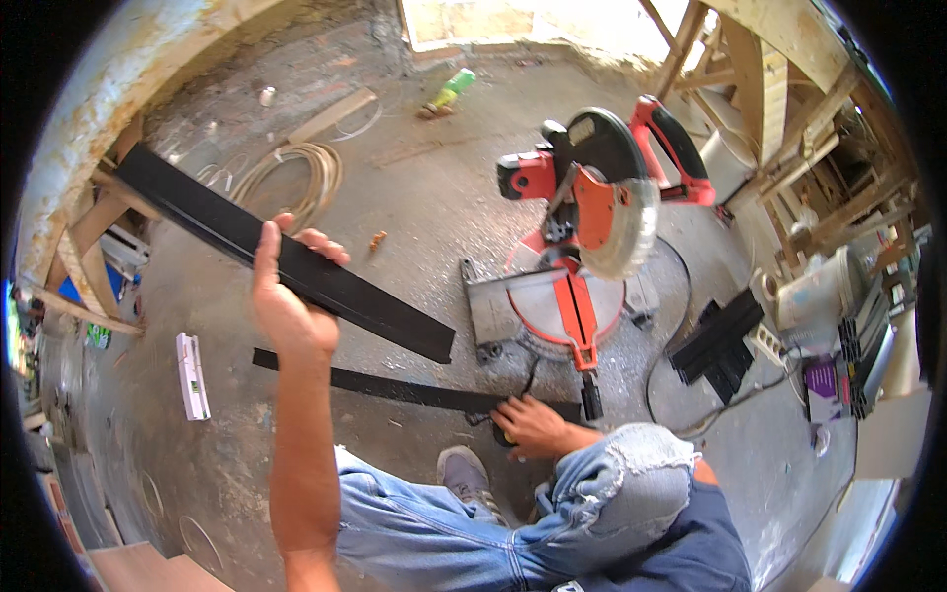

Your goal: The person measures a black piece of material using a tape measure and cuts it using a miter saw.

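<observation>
My left hand (pixel 294 308) is closed round a long black channel-shaped profile (pixel 227 212), held up at a slant, its far end to the upper left. Below it, a second, narrower black strip (pixel 395 390) lies on the floor in front of my feet. Near that strip's right end my right hand (pixel 533 426) is low, fingers curled over a small black object with a bit of yellow (pixel 504 435); its kind is mostly hidden. Just beyond stands a red and black mitre saw (pixel 582 217), its head raised, its handle bar (pixel 590 395) close to my right hand.
Several short black profiles (pixel 718 345) lie right of the saw, beside a power strip (pixel 767 343) and a white bucket (pixel 824 296). A black cord curves round the saw. To the left are a white level-like piece (pixel 192 377), coiled tubing (pixel 296 183) and a green bottle (pixel 454 89).
</observation>
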The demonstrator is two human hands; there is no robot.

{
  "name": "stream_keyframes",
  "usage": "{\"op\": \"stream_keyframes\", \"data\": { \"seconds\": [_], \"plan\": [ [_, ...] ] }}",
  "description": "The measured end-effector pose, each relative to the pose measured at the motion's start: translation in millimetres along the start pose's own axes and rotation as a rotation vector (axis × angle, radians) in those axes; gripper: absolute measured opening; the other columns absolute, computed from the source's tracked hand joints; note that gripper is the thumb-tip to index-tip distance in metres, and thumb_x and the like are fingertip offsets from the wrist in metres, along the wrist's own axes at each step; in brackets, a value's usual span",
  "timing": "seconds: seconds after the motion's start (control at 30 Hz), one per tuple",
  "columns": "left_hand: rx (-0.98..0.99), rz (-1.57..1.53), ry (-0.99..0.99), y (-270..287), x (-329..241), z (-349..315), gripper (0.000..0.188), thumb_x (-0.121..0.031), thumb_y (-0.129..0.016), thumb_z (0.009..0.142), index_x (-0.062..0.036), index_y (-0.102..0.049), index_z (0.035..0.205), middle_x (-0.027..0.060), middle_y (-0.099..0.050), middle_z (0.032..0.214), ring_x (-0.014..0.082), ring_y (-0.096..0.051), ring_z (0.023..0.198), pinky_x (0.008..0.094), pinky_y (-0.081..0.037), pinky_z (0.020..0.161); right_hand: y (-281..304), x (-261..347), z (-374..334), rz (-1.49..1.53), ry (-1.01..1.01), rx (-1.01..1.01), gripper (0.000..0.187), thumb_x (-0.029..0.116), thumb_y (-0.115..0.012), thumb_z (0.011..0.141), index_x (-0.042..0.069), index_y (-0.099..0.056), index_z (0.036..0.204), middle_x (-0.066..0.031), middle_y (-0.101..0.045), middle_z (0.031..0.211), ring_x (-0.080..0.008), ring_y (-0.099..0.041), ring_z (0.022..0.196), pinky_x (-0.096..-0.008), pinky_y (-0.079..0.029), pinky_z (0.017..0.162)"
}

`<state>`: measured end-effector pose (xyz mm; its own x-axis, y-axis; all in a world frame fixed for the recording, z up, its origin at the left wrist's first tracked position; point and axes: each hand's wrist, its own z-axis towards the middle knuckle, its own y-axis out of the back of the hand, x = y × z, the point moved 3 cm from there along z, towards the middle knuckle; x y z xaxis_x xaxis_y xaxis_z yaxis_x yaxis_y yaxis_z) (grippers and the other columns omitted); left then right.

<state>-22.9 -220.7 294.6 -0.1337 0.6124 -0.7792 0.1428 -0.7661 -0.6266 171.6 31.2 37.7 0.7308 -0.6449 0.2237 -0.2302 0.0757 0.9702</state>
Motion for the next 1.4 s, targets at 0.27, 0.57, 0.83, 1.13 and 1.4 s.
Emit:
{"op": "stream_keyframes", "data": {
  "seconds": [0.27,0.57,0.83,1.13,1.4],
  "plan": [
    [0.172,0.123,-0.016,-17,17,-2,0.027,-0.034,-0.056,0.1,-0.0063,-0.057,0.099,0.0095,-0.063,0.075,0.024,-0.065,0.067,0.038,-0.054,0.066,-3,-7,9,0.7,-0.05,0.078,0.065,0.033,-0.081,0.081,0.002,-0.055,0.131,-0.0142,-0.054,0.122,-0.0288,-0.056,0.114,-0.0401,-0.045,0.099],
    [0.296,0.429,-0.222,-25,19,-7,0.017,-0.017,-0.061,0.099,-0.001,-0.066,0.099,0.007,-0.063,0.069,0.016,-0.062,0.062,0.0292,-0.049,0.062,215,-77,69,1.733,-0.042,-0.242,0.056,0.006,-0.06,0.092,0.005,-0.038,0.144,-0.0103,-0.061,0.107,-0.0182,-0.066,0.092,-0.0345,-0.056,0.079],
    [0.29,0.477,-0.294,-56,34,-14,0.019,-0.02,-0.07,0.096,-0.0006,-0.069,0.095,0.0015,-0.065,0.075,0.0073,-0.059,0.065,0.0241,-0.047,0.059,332,-58,116,0.635,0.042,-0.775,0.059,0.021,-0.074,0.079,0.0,-0.045,0.126,-0.0215,-0.056,0.107,-0.033,-0.059,0.096,-0.0423,-0.046,0.088],
    [0.299,0.434,-0.254,-45,23,-7,0.016,-0.013,-0.075,0.091,-0.0009,-0.067,0.084,0.001,-0.064,0.069,0.0089,-0.06,0.061,0.0238,-0.048,0.057,302,-53,108,0.425,0.089,-0.663,0.058,0.025,-0.071,0.09,0.001,-0.038,0.131,-0.0224,-0.047,0.11,-0.0394,-0.054,0.096,-0.0453,-0.046,0.083],
    [0.151,0.443,-0.22,-17,-2,19,0.019,-0.018,-0.074,0.092,-0.0024,-0.065,0.085,0.0016,-0.061,0.07,0.013,-0.061,0.06,0.0279,-0.049,0.058,96,-124,-29,0.632,-0.242,-0.44,0.057,0.012,-0.07,0.089,0.006,-0.04,0.137,-0.0208,-0.053,0.116,-0.0388,-0.054,0.107,-0.0456,-0.043,0.095]
  ]
}}
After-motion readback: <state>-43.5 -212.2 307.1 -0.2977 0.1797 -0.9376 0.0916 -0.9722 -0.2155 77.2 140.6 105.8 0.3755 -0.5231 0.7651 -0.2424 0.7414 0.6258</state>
